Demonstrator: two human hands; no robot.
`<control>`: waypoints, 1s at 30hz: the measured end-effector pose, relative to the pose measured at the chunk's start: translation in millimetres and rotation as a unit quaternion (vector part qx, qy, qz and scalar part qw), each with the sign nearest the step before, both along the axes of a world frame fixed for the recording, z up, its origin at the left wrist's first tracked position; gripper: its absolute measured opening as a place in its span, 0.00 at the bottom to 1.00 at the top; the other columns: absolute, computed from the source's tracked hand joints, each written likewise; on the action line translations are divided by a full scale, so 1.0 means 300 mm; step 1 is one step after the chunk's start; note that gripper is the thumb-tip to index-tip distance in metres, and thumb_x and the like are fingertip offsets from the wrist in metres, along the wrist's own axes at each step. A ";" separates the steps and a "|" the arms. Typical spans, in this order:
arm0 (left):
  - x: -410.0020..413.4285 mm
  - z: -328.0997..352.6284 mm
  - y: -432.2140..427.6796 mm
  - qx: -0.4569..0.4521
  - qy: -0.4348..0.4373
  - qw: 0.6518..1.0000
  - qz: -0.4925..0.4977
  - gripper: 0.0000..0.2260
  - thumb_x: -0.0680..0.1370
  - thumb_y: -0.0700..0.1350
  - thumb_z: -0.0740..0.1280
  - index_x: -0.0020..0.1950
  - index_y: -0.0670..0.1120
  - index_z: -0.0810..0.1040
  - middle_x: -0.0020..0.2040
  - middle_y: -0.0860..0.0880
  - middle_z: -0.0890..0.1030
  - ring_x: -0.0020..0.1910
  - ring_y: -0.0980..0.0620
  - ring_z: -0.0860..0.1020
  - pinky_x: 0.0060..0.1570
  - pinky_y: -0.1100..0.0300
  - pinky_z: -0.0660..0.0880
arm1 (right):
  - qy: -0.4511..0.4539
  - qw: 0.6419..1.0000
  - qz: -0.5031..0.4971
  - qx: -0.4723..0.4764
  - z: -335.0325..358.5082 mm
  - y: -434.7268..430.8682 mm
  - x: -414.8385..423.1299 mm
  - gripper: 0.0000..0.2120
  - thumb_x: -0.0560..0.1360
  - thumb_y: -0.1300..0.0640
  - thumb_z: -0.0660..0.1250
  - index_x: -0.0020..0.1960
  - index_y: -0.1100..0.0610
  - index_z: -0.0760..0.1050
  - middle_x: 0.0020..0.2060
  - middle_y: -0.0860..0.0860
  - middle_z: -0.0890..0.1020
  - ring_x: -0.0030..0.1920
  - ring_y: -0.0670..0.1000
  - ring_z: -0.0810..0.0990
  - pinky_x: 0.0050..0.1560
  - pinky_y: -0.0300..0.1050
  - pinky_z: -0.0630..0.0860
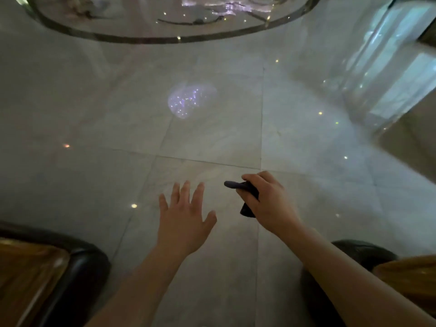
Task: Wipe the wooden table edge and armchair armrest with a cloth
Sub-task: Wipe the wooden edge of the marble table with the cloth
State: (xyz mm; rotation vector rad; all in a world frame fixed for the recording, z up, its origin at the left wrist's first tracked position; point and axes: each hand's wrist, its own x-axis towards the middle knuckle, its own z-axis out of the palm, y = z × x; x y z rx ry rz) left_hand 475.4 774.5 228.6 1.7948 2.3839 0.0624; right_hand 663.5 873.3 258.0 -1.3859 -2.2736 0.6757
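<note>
My right hand [269,201] is closed around a small dark cloth [246,210], whose ends stick out above and below my fist. My left hand [184,215] hovers beside it with fingers spread, holding nothing. Both hang over a glossy marble floor. At the bottom left sits a dark rounded armchair armrest [80,267] bordering a brown wooden surface [28,279]. A second dark armrest [363,253] with a wooden part [410,274] shows at the bottom right, partly behind my right forearm.
The pale marble floor [212,128] reflects a sparkling ceiling light. A curved dark inlay ring [146,40] crosses the floor at the top. A bright reflection of a window or doorway [389,67] lies at the upper right.
</note>
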 end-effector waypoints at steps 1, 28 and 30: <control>-0.023 0.005 -0.034 -0.001 0.004 1.000 0.014 0.34 0.76 0.66 0.48 0.79 0.53 0.48 0.80 0.44 0.55 0.78 0.40 0.49 0.72 0.35 0.50 | 0.004 1.000 0.016 -0.002 0.006 -0.008 -0.039 0.17 0.78 0.43 0.64 0.64 0.49 0.75 0.55 0.46 0.76 0.50 0.52 0.79 0.49 0.50 0.77; -0.748 0.051 -1.110 0.005 0.004 0.940 0.340 0.31 0.75 0.66 0.52 0.76 0.57 0.54 0.79 0.47 0.58 0.78 0.41 0.54 0.72 0.36 0.49 | -0.009 0.937 0.350 0.012 0.020 -0.748 -1.109 0.19 0.77 0.41 0.63 0.64 0.49 0.76 0.53 0.46 0.78 0.46 0.50 0.79 0.46 0.44 0.75; -0.833 0.037 -1.213 -0.001 0.002 0.934 0.357 0.31 0.75 0.67 0.48 0.76 0.57 0.51 0.79 0.46 0.60 0.77 0.41 0.55 0.72 0.36 0.51 | -0.017 0.933 0.359 0.017 0.014 -0.840 -1.216 0.18 0.77 0.43 0.65 0.64 0.49 0.76 0.53 0.46 0.78 0.46 0.50 0.79 0.44 0.43 0.73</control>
